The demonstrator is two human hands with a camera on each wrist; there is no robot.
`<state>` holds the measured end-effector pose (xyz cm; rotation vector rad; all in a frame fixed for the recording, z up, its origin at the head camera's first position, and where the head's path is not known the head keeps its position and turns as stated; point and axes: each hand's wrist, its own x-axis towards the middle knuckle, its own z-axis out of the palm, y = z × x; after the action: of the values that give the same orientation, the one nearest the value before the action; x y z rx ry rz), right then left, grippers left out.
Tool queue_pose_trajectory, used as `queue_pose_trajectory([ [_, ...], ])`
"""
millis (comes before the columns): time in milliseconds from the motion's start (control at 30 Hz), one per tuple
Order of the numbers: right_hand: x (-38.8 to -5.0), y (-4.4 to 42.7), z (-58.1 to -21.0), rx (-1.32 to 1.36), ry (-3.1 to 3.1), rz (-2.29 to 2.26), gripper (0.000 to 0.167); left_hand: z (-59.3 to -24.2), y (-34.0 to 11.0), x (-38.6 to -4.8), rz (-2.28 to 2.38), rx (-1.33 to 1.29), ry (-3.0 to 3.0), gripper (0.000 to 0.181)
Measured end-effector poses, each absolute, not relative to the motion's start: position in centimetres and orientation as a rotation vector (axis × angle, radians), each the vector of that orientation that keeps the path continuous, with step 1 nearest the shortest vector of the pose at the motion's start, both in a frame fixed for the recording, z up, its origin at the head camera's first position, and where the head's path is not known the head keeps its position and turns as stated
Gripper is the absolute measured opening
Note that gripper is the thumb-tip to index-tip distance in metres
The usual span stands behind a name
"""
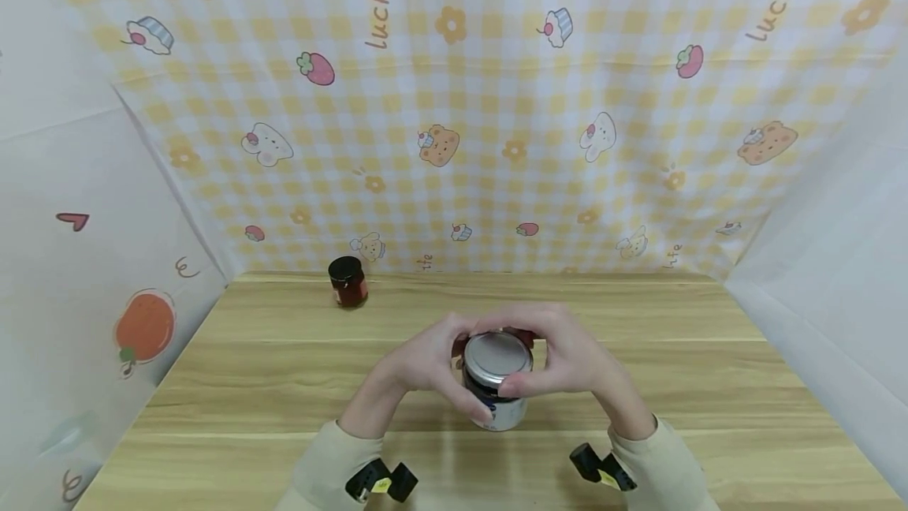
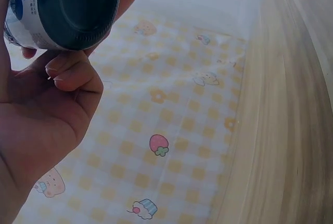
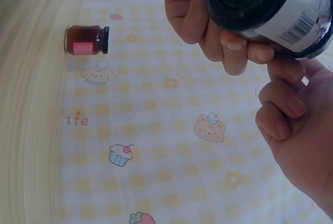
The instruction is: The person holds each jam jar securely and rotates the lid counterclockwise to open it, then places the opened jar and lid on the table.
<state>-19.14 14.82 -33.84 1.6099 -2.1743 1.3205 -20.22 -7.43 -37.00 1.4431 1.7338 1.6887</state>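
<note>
A glass jar (image 1: 505, 415) with dark contents, a white label and a silver lid (image 1: 498, 356) is held above the table between both hands. My left hand (image 1: 430, 363) grips the body, its thumb across the label. Around the lid end curls my right hand (image 1: 571, 357), thumb pressed near the lid's edge. In the left wrist view the dark base of the jar (image 2: 80, 10) faces the camera. The right wrist view shows a barcode on the label (image 3: 299, 23). Something reddish shows behind the jar in the head view, mostly hidden by the fingers.
A small dark-red jar (image 1: 348, 284) with a black lid stands at the back left of the wooden table (image 1: 284, 385). A yellow checked cloth (image 1: 482, 101) hangs behind the table, and pale sheets flank both sides.
</note>
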Motion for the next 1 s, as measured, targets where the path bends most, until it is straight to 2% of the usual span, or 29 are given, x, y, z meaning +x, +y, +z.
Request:
queue_pose_trajectory([
  [100,-19.1,14.9,-33.8,1.634,-2.176,1.308,0.053,-36.9,-7.5,-20.2,1.676,1.450,1.730,0.063],
  [233,-19.1,15.1,-33.8,1.629,-2.198,1.293,0.067,-36.8,-7.5,-20.2,1.679,1.429,1.758,0.065],
  [400,-19.2,15.4,-33.9,1.571,-2.209,1.356,0.080,-36.6,-7.7,-20.0,1.721,1.336,1.800,0.057],
  [700,-19.0,15.7,-33.7,1.197,-2.285,1.101,0.054,-35.9,-7.1,-19.2,1.795,1.112,2.151,0.053],
  [1000,-18.6,14.9,-33.6,0.955,-2.313,0.864,0.055,-35.8,-5.8,-18.2,1.638,0.773,2.854,0.049],
])
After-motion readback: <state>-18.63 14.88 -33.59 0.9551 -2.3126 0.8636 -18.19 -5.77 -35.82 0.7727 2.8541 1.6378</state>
